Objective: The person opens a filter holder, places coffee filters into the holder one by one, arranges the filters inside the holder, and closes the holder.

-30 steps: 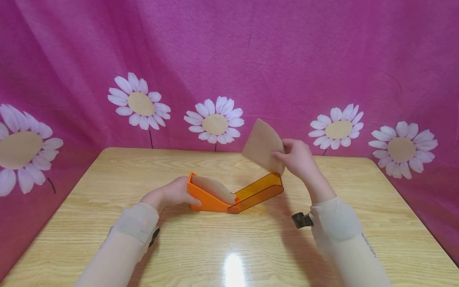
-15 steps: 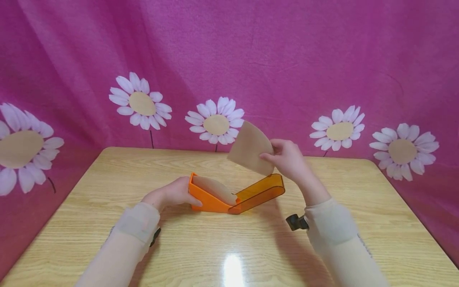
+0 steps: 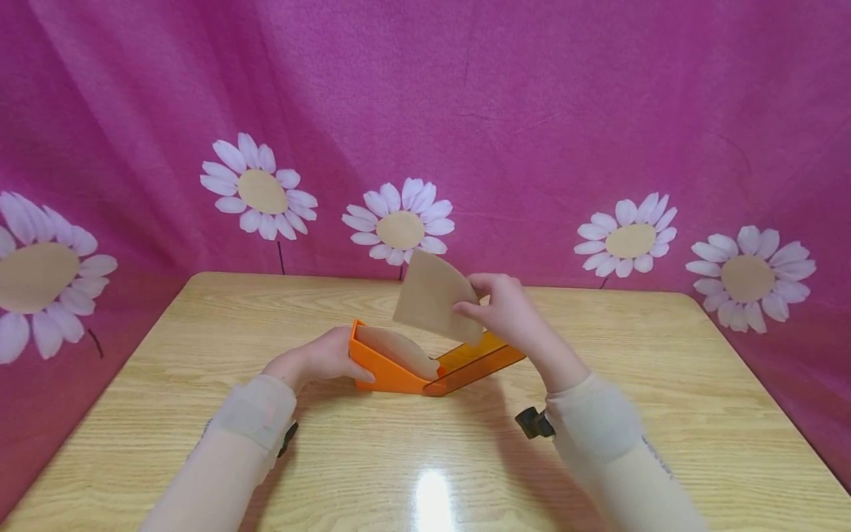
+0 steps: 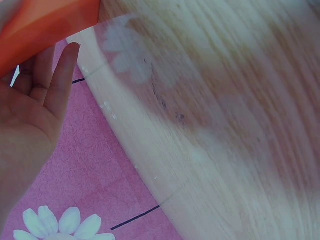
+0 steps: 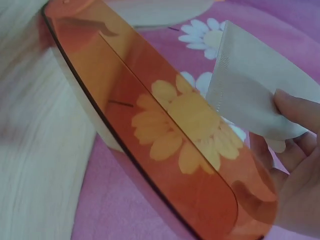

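An orange coffee filter holder [image 3: 388,372] stands on the table, its see-through amber lid [image 3: 473,369] swung out to the right. My left hand [image 3: 319,357] grips the holder's left end, thumb along the front side. Inside it sits a brown paper coffee filter [image 3: 399,351], lower part hidden by the wall. Above the hinge area, my right hand [image 3: 501,307] pinches another coffee filter [image 3: 435,299] by its right edge. A crimped seam shows on this held filter [image 5: 250,85] in the right wrist view, where the lid [image 5: 165,130] fills the foreground.
The wood-grain table [image 3: 372,465] reaches back to a magenta cloth [image 3: 505,133] printed with white daisies. A bright light reflection lies near the table's front. Each wrist wears a band with a small black camera mount [image 3: 534,423].
My right hand has moved left and slightly down with the coffee filter, bringing it nearer the holder and partly over the lid. My left hand and the holder stay put.
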A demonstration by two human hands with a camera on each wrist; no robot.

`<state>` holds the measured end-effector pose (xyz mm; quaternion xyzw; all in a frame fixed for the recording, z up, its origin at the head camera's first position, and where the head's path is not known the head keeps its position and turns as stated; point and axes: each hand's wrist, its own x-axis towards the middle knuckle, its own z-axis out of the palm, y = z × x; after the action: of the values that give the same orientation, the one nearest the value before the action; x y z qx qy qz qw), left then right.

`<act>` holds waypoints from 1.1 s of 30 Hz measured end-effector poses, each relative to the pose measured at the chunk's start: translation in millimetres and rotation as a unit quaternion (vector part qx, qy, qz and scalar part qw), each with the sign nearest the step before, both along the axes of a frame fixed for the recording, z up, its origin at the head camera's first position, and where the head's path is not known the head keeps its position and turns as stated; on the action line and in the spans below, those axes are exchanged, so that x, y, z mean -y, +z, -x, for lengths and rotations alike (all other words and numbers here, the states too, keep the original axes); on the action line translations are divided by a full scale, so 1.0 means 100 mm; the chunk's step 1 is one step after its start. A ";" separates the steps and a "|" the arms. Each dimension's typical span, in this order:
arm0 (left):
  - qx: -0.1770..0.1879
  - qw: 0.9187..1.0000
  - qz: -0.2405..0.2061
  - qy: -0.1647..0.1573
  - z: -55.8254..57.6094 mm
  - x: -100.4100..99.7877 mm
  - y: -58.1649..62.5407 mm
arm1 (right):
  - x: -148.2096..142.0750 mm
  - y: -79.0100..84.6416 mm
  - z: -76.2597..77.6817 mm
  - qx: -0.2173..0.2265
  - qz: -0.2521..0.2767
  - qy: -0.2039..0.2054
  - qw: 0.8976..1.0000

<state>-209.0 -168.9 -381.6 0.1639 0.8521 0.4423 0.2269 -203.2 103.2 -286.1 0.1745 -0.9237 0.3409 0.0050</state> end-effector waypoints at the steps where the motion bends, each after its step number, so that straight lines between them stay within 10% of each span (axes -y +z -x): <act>1: 0.001 1.000 0.000 0.000 0.00 0.00 0.00 | 0.02 -0.01 0.00 0.001 -0.002 0.003 1.000; 33: 0.009 1.000 -0.006 0.002 0.01 0.00 0.00 | 0.36 -0.38 -0.08 -0.018 -0.076 0.046 0.996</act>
<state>-209.9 -168.5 -381.9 0.1594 0.8476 0.4496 0.2323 -195.3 67.1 -324.6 0.2233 -0.9375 0.2668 -0.0072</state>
